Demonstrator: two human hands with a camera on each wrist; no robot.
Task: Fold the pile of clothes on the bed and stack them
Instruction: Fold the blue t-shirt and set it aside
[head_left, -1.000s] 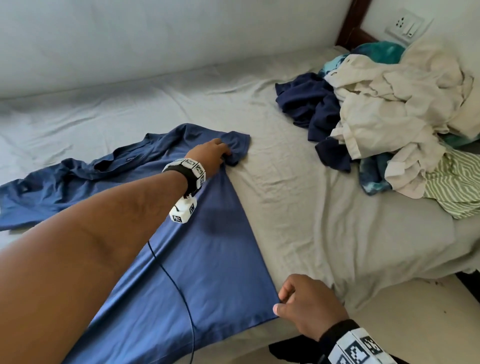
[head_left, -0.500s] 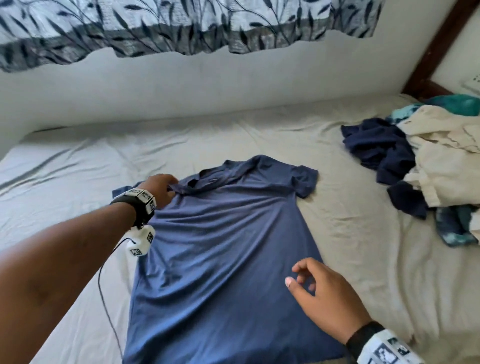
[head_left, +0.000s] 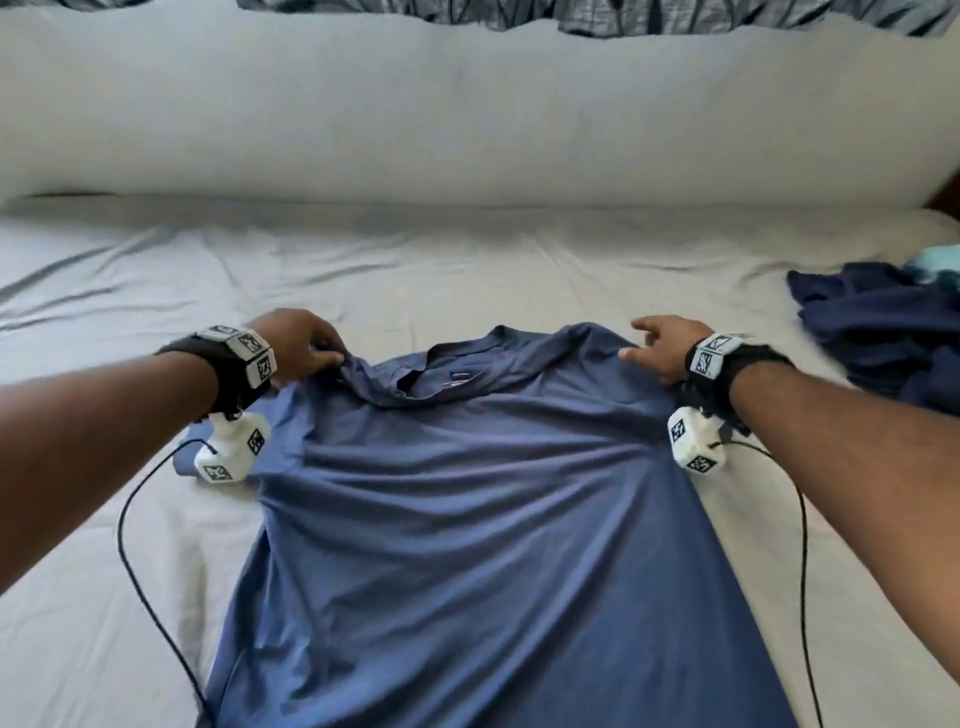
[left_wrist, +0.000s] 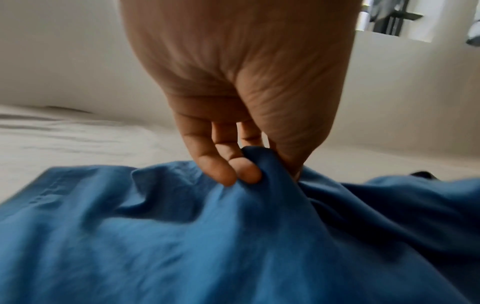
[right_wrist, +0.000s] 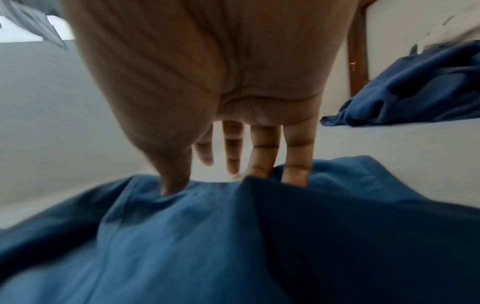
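Head view, mid-frame: left hand (head_left: 301, 343) pinches the shirt (head_left: 483, 519) shoulder, right hand (head_left: 660, 345) spread; best tug both shoulders flat, evenly.

The blue shirt (head_left: 483, 545) is cut by the bottom edge in the head view, the dark clothes (head_left: 883, 332) by the right edge, and the right hand (right_wrist: 207, 82) looks blurred.
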